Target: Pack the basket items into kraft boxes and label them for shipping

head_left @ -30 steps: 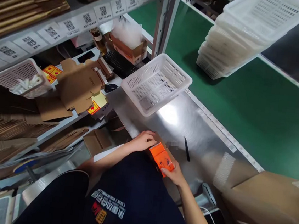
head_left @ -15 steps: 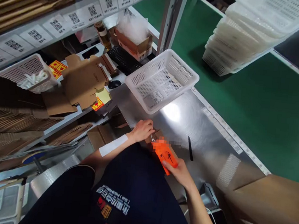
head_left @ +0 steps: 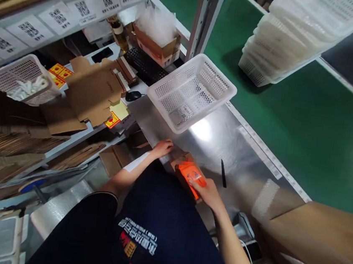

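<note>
My right hand [head_left: 209,193] grips the near end of a bright orange pack [head_left: 196,177] with dark markings, thumb on top. The pack lies over or in a small brown cardboard box [head_left: 174,164]; which one I cannot tell. Part of the pack's far end is blurred out. To its left, apart from the pack, my left hand [head_left: 163,147] is closed over the bench edge, and whatever its fingers may hold is hidden. A white strip [head_left: 136,162] is stuck along my left forearm. Right of the pack lies a thin black blade-like tool [head_left: 223,173] on the metal bench [head_left: 240,155].
A white perforated basket [head_left: 180,126] stands beyond my hands. Stacked baskets [head_left: 267,45] sit on the green surface [head_left: 284,130]. A metal post [head_left: 203,21] rises behind. On the left are a flattened carton [head_left: 92,89] and a black mouse [head_left: 132,96]; a large carton [head_left: 311,234] stands right.
My left hand has drawn back leftward from the orange pack's far end. The pack has lowered toward the small cardboard box, my right hand still on it. The view has shifted slightly.
</note>
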Tool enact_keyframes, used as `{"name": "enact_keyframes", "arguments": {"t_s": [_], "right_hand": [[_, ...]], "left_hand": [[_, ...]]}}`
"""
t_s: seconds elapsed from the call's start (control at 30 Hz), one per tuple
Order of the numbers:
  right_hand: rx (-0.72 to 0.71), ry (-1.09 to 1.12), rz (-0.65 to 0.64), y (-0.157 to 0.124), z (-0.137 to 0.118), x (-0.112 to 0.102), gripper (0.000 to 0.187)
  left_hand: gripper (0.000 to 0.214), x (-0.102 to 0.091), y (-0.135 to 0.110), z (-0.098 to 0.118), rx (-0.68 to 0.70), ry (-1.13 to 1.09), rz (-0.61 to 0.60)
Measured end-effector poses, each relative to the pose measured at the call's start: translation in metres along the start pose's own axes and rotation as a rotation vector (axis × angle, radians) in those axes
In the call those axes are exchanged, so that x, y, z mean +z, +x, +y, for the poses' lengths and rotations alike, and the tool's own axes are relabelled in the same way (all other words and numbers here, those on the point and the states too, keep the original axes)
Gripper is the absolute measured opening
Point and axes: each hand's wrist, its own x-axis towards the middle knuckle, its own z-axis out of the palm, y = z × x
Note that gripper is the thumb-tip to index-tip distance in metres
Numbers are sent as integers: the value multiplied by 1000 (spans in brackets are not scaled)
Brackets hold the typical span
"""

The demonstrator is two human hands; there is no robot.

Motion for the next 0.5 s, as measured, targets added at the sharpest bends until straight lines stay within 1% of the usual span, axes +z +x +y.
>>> {"name": "enact_keyframes", "arguments": {"t_s": [0.1, 0.17, 0.2, 0.3, 0.37, 0.43, 0.5], "right_hand": [[-26, -15, -1, 1, 1, -1, 53], [-42, -39, 1, 1, 1, -2, 53], [-48, -49, 2, 1, 1, -3, 53], [-78, -54, 7, 2, 1, -3, 54], [-94, -48, 2, 3, 2, -2, 53], [-99, -35, -6, 3, 2, -2, 53], [-109, -15, -9, 3, 1, -1, 52]], "left_hand": [[31, 28, -7, 5, -33, -48, -43], [29, 40, -13, 8, -101, -76, -28], [29, 42, -15, 9, -148, -91, -14], [39, 39, -18, 9, -252, -137, 36], [46, 33, -18, 9, -259, -230, 83], [50, 29, -20, 10, -224, -349, 97], [56, 30, -27, 12, -135, -433, 23]]}}
